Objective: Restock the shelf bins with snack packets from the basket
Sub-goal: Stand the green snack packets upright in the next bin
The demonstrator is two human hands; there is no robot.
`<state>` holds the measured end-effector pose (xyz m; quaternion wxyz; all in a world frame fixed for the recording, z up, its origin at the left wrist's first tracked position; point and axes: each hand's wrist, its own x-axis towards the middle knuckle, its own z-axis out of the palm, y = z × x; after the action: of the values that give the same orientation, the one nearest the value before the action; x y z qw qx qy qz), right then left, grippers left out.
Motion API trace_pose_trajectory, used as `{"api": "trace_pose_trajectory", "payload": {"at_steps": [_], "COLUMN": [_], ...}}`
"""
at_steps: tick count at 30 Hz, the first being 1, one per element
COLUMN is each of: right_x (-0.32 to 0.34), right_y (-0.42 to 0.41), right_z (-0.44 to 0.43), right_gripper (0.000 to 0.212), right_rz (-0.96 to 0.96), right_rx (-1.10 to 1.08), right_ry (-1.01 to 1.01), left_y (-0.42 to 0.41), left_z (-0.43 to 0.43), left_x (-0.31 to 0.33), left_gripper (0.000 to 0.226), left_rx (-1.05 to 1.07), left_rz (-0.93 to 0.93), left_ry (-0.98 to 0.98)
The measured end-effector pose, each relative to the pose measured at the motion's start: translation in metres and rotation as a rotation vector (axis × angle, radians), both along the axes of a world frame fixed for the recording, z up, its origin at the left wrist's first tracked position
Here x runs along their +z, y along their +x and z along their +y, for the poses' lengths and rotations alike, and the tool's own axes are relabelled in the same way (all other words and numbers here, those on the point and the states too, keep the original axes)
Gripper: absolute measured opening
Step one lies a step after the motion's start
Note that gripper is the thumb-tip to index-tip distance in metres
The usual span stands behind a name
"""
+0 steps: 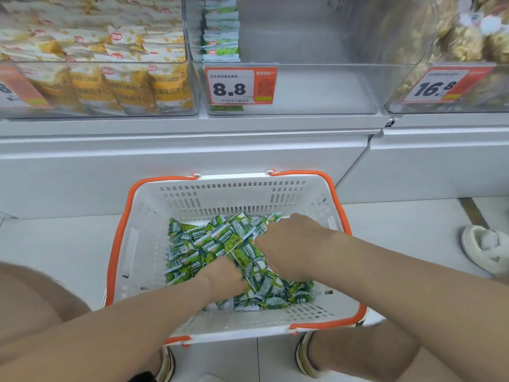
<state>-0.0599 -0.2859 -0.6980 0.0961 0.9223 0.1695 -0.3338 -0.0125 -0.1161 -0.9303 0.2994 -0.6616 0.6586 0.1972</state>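
A white basket [225, 194] with an orange rim sits on the floor below the shelf, holding a heap of small green snack packets [220, 238]. Both hands are down in the heap. My left hand [224, 275] is closed around packets at the heap's near middle. My right hand [292, 241] is closed on packets at the heap's right side. Above, the middle clear shelf bin [316, 86] with the 8.8 price tag holds only a short stack of green packets [221, 31] at its left wall.
The left bin [96, 86] is full of yellow packets; the right bin [454, 86], tagged 16.8, holds golden snacks. A white shelf base runs behind the basket. My shoes flank the basket's near edge, and a white slipper [482, 248] lies on the floor at right.
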Motion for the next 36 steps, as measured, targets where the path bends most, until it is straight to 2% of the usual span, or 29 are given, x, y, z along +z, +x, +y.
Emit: {"api": "trace_pose_trajectory", "payload": {"at_steps": [3,6,8,10,13,17,20,23,26,29,32,34,36], "right_x": [-0.002,-0.001,0.005,0.01,0.014,0.029,0.048,0.063,0.069,0.072,0.075,0.078,0.085], "right_y": [0.0,0.001,0.003,0.006,0.015,0.028,0.037,0.039,0.038,0.041,0.045,0.051,0.06], "right_z": [0.0,0.0,-0.002,-0.009,-0.025,-0.04,-0.051,-0.057,-0.055,-0.05,-0.044,-0.04,-0.041], "right_gripper": [0.01,0.01,0.004,0.013,0.011,0.032,0.036,0.024,0.021,0.019,0.018,0.017,0.015], "right_rz": [0.0,0.005,0.01,0.002,-0.034,-0.124,-0.248,-0.251,-0.254,-0.298,-0.427,-0.485,-0.591], "right_rx": [-0.004,-0.037,-0.074,-0.13,-0.221,-0.42,-0.593,-0.77,-0.902,-0.957,-0.977,-0.967,-0.916], "right_ry": [-0.006,-0.061,-0.113,-0.115,-0.002,0.212,0.399,0.669,0.878,0.982,1.095,1.186,1.179], "left_y": [0.005,0.017,0.029,0.039,0.053,0.065,0.071,0.077,0.08,0.079,0.077,0.079,0.085], "left_z": [-0.005,-0.009,-0.014,-0.02,-0.031,-0.042,-0.041,-0.035,-0.029,-0.027,-0.028,-0.029,-0.029], "left_x": [0.01,0.028,0.048,0.071,0.115,0.186,0.23,0.251,0.255,0.259,0.271,0.282,0.292], "left_gripper": [0.021,0.03,0.02,0.014,0.026,0.027,0.022,0.036,0.034,0.027,0.03,0.031,0.031], "left_rx": [0.03,0.2,0.413,0.68,0.965,1.168,1.202,1.214,1.212,1.256,1.272,1.319,1.364], "left_rz": [-0.034,0.061,0.222,0.458,0.743,1.162,1.325,1.313,1.304,1.349,1.343,1.291,1.149], "left_ry": [-0.045,-0.132,-0.234,-0.335,-0.433,-0.551,-0.693,-0.772,-0.822,-0.958,-1.114,-1.235,-1.369]}}
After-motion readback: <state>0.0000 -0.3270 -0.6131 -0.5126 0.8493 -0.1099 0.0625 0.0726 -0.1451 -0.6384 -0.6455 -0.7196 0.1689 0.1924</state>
